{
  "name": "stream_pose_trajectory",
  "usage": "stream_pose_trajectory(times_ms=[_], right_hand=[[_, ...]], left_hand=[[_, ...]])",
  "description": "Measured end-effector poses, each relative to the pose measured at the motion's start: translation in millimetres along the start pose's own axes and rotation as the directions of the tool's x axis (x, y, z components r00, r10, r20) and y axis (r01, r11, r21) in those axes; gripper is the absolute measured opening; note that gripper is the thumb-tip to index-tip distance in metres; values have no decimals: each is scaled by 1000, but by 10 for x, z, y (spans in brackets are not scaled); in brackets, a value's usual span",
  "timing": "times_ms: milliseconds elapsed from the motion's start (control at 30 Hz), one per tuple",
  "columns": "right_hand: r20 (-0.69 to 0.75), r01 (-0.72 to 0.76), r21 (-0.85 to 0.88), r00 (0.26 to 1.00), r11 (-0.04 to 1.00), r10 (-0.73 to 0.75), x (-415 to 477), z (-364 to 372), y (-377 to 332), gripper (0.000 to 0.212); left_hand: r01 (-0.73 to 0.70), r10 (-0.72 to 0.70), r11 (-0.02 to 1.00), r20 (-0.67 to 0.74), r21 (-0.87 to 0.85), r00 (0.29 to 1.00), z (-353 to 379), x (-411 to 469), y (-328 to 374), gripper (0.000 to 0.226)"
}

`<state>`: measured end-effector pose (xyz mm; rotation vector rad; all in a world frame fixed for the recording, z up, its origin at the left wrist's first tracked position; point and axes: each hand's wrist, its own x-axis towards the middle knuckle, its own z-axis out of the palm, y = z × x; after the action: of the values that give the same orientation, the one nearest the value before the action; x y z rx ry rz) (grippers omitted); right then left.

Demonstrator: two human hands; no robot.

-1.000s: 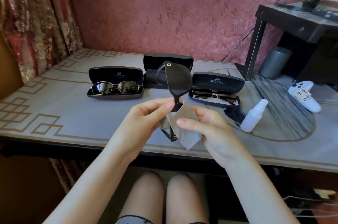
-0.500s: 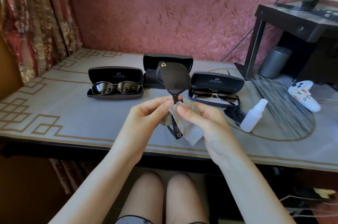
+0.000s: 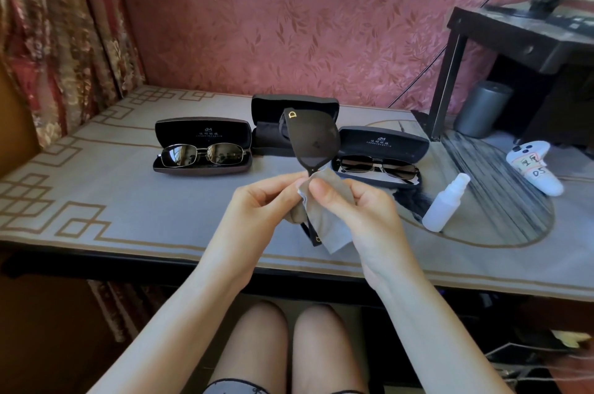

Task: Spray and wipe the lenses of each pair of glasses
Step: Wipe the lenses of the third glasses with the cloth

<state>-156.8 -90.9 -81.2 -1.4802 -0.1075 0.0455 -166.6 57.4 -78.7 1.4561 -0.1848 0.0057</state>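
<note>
Looks like the right hand crept up the thin grey cleaning cloth toward the bridge of the black plastic sunglasses, standing on end over the grey patterned table. Both hands pinch there, left hand steadying the frame. Probably wants light small circles, whole lens covered.

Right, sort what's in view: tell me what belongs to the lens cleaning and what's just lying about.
Belongs to the job:
black sunglasses, held by the left hand
grey cloth, in the right hand
spray bottle
metal-framed glasses in the left open case
dark glasses in the right open case

Lying about:
white controller
grey cylinder
black side table
</note>
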Motion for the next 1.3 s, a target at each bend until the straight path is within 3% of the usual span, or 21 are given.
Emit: stream_pose_trajectory(times_ms=[167, 233, 367, 533, 600, 700, 800, 1033, 1167, 1300], right_hand=[[-34, 82, -40, 996, 996, -83, -3, 53, -29, 80], [-45, 79, -37, 996, 996, -81, -18, 56, -50, 79], [-6, 29, 27, 1000, 999, -29, -47, 8, -63, 46], [4, 1, 95, 1000, 995, -2, -61, -42, -1, 80], [17, -8, 91, 1000, 996, 7, -60, -67, 32, 69], [95, -28, 97, 995, 995, 19, -105, -75, 65, 23], [164, -13, 82, 987, 997, 0, -118, -73, 104, 6], [84, -12, 0, 996, 1000, 12, -117, 23, 64, 47], [-3, -25, -26, 1000, 999, 25, -99, 69, 6, 43], [-42, -13, 77, 999, 997, 16, -98, 150, -40, 32]], left_hand=[[-10, 7, 998, -51, -61, 999, 15, 5, 3, 31], [2, -7, 995, -50, -102, 999, 6, 19, -9, 38], [37, -42, 988, -31, -150, 999, 16, 10, 35, 39], [15, -38, 974, -97, -226, 995, 37, 20, 82, 37], [15, -42, 970, -106, -242, 994, 45, 21, 93, 37], [32, -62, 963, -105, -268, 993, 52, 15, 91, 36], [44, -75, 957, -98, -287, 992, 53, 10, 86, 33], [73, -100, 952, -76, -296, 992, 104, -33, 62, 33], [90, -110, 964, -67, -250, 992, 109, -50, 70, 37], [88, -107, 966, -69, -242, 992, 113, -42, 97, 36]])
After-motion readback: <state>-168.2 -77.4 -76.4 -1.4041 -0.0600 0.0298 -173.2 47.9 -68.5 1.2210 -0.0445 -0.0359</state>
